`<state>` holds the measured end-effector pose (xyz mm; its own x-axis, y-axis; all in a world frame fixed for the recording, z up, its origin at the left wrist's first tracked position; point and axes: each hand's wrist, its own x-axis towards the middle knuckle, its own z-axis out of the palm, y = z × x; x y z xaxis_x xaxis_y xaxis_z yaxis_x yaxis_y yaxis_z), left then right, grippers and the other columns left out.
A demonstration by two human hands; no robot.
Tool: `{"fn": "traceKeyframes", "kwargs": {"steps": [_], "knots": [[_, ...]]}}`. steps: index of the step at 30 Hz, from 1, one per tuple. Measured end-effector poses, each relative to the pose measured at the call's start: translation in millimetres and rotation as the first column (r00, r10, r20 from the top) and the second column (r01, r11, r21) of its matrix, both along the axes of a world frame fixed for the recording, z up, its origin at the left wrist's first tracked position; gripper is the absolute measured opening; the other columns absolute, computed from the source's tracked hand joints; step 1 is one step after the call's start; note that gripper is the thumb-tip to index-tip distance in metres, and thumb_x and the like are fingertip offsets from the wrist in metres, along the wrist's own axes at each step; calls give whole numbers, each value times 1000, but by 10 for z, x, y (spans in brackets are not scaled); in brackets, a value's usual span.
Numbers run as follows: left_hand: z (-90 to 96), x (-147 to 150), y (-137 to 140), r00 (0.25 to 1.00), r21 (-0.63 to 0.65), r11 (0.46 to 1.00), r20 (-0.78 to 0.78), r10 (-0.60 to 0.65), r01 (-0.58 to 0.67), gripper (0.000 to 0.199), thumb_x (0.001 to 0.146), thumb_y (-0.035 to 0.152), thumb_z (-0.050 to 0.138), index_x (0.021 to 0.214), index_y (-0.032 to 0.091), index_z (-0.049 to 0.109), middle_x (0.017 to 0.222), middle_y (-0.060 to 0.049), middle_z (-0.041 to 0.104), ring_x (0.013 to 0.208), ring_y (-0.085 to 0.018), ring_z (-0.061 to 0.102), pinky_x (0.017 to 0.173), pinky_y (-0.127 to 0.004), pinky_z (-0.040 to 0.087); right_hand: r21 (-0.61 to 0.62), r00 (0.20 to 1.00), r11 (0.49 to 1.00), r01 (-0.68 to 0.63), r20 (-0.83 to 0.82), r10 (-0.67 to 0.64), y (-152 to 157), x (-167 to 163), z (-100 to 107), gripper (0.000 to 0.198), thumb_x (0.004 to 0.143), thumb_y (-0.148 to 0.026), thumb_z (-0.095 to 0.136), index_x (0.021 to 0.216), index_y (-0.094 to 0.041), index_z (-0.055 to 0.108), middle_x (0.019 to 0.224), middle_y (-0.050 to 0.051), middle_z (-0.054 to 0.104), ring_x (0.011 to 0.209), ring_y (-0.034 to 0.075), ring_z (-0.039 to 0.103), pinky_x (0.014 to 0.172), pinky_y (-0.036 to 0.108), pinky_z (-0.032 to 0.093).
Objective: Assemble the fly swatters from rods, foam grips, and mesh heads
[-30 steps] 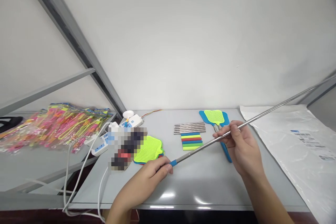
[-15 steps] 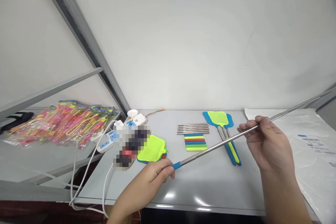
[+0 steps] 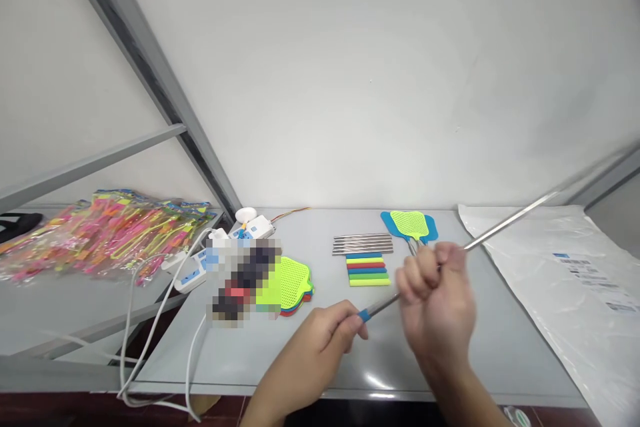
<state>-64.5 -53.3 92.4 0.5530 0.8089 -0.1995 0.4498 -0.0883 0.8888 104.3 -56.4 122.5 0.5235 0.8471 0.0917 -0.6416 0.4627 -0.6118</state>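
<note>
My left hand (image 3: 325, 340) is closed around the blue grip (image 3: 364, 315) at the near end of a thin metal telescopic rod (image 3: 510, 220). My right hand (image 3: 440, 300) wraps round the same rod further up, and the far part slants up to the right, blurred. Behind the right hand lie fly swatters (image 3: 410, 223) with blue and yellow-green heads, their handles mostly covered. A row of short metal rods (image 3: 363, 244) lies left of them, just above several coloured grip sleeves (image 3: 367, 270). Loose swatter heads (image 3: 295, 280) are stacked to the left, a yellow-green one on top.
A white power strip (image 3: 193, 273) with cables (image 3: 127, 333) sits at the table's left. Beyond a grey metal frame (image 3: 150, 80) lie bagged pink and yellow items (image 3: 125, 233). White plastic packaging (image 3: 550, 293) covers the right side, and a wall stands behind.
My right hand has slid down the rod toward the left hand and closed more fully around it. The left hand has shifted right with the blue grip.
</note>
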Motion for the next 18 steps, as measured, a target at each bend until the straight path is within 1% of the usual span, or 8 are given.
{"fn": "traceKeyframes", "kwargs": {"steps": [3, 5, 7, 9, 12, 15, 16, 18], "knots": [[-43, 55, -16, 999, -35, 999, 53, 11, -10, 43, 97, 49, 30, 88, 19, 60, 66, 3, 42, 63, -12, 41, 61, -23, 34, -26, 985, 985, -169, 33, 170, -6, -105, -93, 30, 96, -44, 46, 75, -23, 44, 56, -8, 25, 45, 7, 27, 45, 21, 36], [-60, 2, -8, 999, -48, 999, 38, 27, -25, 43, 97, 50, 31, 88, 19, 59, 66, 4, 42, 64, -13, 41, 62, -23, 34, -53, 945, 945, -323, 45, 325, 23, -7, -127, 28, 95, -41, 49, 75, -22, 47, 60, -6, 35, 51, 9, 39, 50, 24, 42], [-53, -99, 10, 1000, -43, 999, -8, 26, -26, 41, 97, 49, 31, 88, 20, 59, 69, 3, 44, 67, -13, 44, 65, -23, 35, -75, 905, 903, -424, -9, 424, 83, 204, -120, 27, 92, -38, 53, 72, -20, 47, 62, -5, 39, 56, 9, 43, 51, 24, 43], [-31, -199, 33, 998, -28, 1000, -60, 6, -8, 40, 97, 49, 33, 88, 21, 60, 73, 3, 48, 72, -14, 47, 68, -23, 36, -52, 918, 921, -386, -120, 378, 156, 433, -85, 32, 91, -36, 54, 66, -20, 42, 57, -7, 31, 48, 7, 33, 48, 22, 41], [0, -285, 68, 994, -13, 1000, -105, -16, 15, 38, 97, 48, 34, 88, 22, 61, 76, 2, 50, 77, -15, 49, 71, -24, 37, -86, 929, 937, -340, -188, 320, 225, 593, -37, 43, 90, -39, 52, 58, -21, 30, 50, -9, 17, 41, 8, 16, 38, 21, 29], [12, -301, 92, 993, 6, 1000, -114, 4, -3, 40, 97, 48, 33, 86, 21, 61, 74, 2, 50, 75, -15, 49, 70, -24, 37, -121, 974, 974, -190, -149, 172, 199, 470, -33, 46, 91, -39, 52, 57, -21, 26, 48, -9, 12, 41, 8, 10, 36, 21, 25], [14, -296, 96, 993, 16, 1000, -118, 12, -10, 41, 96, 49, 33, 85, 21, 62, 72, 2, 49, 74, -15, 48, 69, -24, 37, -111, 984, 984, -142, -127, 128, 174, 396, -41, 47, 92, -39, 52, 57, -21, 26, 49, -9, 11, 41, 9, 10, 37, 22, 26], [19, -277, 98, 992, 27, 1000, -126, 15, -12, 43, 96, 50, 33, 83, 20, 62, 69, 2, 47, 71, -15, 47, 67, -24, 36, -84, 991, 991, -108, -83, 101, 118, 252, -65, 47, 93, -42, 51, 58, -21, 27, 50, -10, 11, 42, 8, 11, 41, 22, 31]]}}
